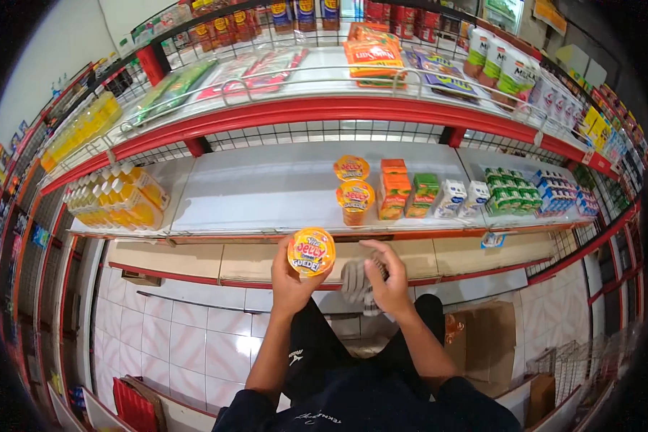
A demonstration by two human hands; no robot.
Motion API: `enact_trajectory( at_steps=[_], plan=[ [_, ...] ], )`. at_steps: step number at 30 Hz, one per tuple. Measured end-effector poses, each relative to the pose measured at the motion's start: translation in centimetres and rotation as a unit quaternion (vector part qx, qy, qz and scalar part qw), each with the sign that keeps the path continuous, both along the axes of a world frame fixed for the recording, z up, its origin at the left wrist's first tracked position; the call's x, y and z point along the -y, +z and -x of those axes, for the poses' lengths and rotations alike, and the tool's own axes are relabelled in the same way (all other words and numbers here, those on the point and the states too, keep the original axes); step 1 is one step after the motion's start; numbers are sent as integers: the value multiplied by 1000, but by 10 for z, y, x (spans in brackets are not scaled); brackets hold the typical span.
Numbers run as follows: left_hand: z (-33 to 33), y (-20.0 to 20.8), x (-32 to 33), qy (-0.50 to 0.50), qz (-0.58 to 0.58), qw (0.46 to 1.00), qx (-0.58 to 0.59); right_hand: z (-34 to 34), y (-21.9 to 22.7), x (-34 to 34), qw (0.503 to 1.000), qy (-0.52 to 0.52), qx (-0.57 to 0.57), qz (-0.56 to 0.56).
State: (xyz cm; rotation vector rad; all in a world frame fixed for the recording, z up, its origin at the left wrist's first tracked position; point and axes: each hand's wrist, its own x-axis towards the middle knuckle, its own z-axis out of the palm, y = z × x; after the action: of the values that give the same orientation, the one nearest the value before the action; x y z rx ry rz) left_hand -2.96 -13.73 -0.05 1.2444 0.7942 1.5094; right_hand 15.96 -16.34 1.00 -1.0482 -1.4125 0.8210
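Observation:
My left hand point(292, 289) is closed round a jelly cup point(312, 251) with an orange and yellow lid, its top facing me. It is held just in front of the middle shelf point(259, 191). To its right, my right hand point(392, 286) grips a crumpled grey checked cloth point(355, 281), which hangs below the fingers and is slightly blurred. Two like cups stand on the shelf, a front jelly cup point(356, 201) and a rear jelly cup point(351, 168). Beside them are orange drink cartons point(394, 193).
Right along the shelf stand green cartons point(423, 194), white cartons point(451, 199) and green multipacks point(511, 193). Orange juice bottles point(122, 198) fill its left end. The upper shelf's red edge point(324, 108) juts above. A cardboard box point(482, 345) lies on the tiled floor point(187, 335).

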Motion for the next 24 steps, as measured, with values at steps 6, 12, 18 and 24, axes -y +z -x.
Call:
enact_trajectory(
  at_steps=[6,12,18,24],
  plan=[
    [9,25,-41,56,-68,991,-103,24,2,-17,973,216,-27,79],
    [6,29,-77,110,-47,976,-180,41,-9,-51,958,256,-81,104],
    [-1,17,-104,98,-42,965,-238,45,-22,-78,952,234,-112,160],
    [3,12,-120,96,-82,947,-295,47,-33,-84,963,189,-100,164]
  ],
)
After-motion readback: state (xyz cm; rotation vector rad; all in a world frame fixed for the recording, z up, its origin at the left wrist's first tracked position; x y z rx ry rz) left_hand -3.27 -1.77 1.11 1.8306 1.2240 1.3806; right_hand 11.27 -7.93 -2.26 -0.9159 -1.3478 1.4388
